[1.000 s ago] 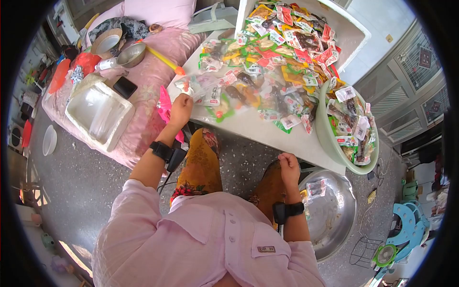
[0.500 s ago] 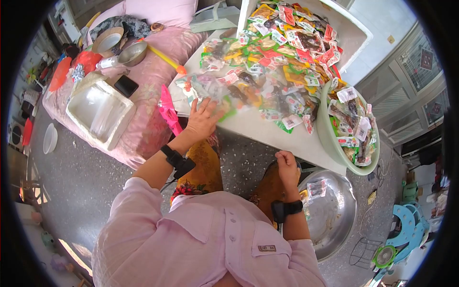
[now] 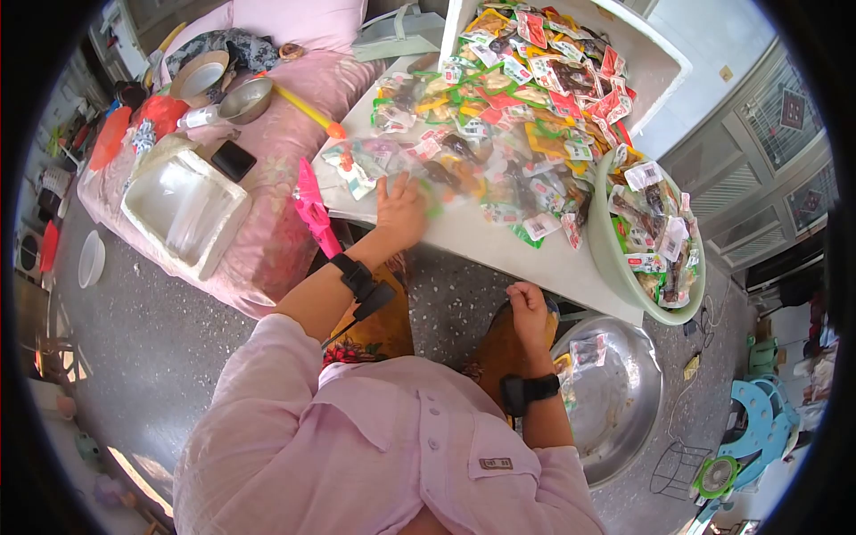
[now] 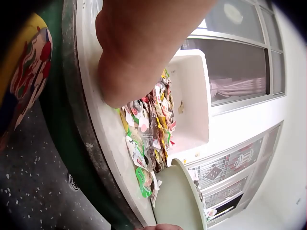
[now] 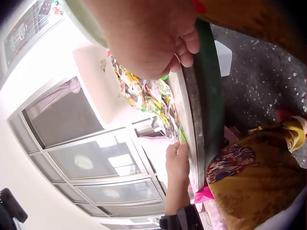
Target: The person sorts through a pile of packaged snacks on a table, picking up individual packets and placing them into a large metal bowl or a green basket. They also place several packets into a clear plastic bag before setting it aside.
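Note:
In the head view my left hand [image 3: 401, 214] lies over the front left of the white table, fingers spread forward, beside a green-edged food packet [image 3: 433, 200]. It partly covers that packet. Just left of its fingertips is a white-and-clear packet [image 3: 355, 171]. The right wrist view also shows the left hand [image 5: 178, 160] with fingertips at the packets. My right hand [image 3: 528, 312] hangs before the table's front edge, over the knee, its fingers loosely curled around nothing. A heap of sealed food packets [image 3: 499, 98] spreads across the table.
A tipped white foam box [image 3: 655, 67] stands behind the heap. A pale green basin [image 3: 606, 259] with packets sits at the table's right end. On the floor below is a steel basin [image 3: 624, 419]. Left, a pink bed [image 3: 294, 134] holds another foam box [image 3: 227, 232]; a pink bag [image 3: 312, 209] hangs beside the table.
My left hand has moved right from the table's left corner, its curled fingers spreading out over the green-edged packet. The white-and-clear packet now lies left of it. The right hand has shifted only slightly left.

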